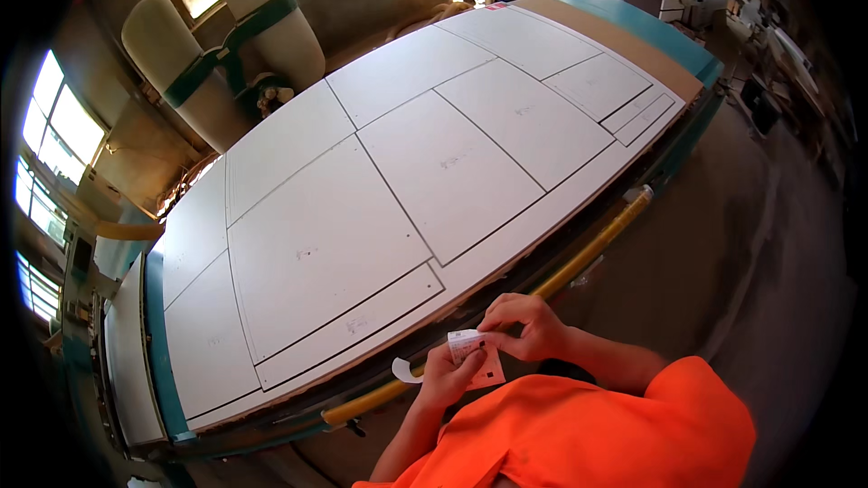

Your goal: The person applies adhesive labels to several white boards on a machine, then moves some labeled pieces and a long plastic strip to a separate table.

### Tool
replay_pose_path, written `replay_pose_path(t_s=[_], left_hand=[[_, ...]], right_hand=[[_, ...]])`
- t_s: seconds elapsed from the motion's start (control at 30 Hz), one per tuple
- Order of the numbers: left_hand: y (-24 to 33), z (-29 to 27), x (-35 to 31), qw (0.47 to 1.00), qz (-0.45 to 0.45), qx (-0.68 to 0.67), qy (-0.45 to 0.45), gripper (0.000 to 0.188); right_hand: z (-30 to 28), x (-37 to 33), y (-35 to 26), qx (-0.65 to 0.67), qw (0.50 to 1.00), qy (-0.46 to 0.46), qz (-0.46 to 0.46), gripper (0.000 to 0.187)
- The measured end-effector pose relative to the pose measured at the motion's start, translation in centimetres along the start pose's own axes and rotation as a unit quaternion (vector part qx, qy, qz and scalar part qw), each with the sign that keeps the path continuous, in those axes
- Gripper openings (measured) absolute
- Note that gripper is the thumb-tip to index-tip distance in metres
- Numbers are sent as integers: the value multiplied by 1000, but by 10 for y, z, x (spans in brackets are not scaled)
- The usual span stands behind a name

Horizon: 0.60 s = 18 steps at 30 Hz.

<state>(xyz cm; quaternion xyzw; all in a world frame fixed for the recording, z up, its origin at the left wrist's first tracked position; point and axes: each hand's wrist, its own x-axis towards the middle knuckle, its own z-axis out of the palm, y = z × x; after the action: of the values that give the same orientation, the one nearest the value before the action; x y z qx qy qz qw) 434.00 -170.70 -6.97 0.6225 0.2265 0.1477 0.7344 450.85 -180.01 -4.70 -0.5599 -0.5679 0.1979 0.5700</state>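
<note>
Beyond both hands stretches a big bench [624, 32] carrying a white sheet [380, 190] cut into rectangular panels, with a yellow rail [588, 248] along its near edge. The left hand [443, 378] cradles a small pad of labels [477, 357] from below, seemingly to steady it, a white strip curling off leftward. The right hand [524, 325] pinches the pad's top, fingertips closed, as if peeling one free.

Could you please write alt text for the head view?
Both hands, left hand and right hand, hold a small label sheet beside a large white panel cut into rectangles on a machine bed. An orange sleeve fills the lower edge.
</note>
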Motion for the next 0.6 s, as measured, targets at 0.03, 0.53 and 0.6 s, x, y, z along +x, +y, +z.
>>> replay_pose_path(t_s=[0.03,0.53,0.6], left_hand=[[-1,20,18,1000,-10,-2,-1,15],[10,129,175,995,-90,4,43,16],[2,128,186,994,-94,3,56,17]], right_hand=[[-23,-2,6,21,999,-1,36,11],[-251,102,77,330,917,-21,225,6],[-285,116,101,267,931,85,236,5]])
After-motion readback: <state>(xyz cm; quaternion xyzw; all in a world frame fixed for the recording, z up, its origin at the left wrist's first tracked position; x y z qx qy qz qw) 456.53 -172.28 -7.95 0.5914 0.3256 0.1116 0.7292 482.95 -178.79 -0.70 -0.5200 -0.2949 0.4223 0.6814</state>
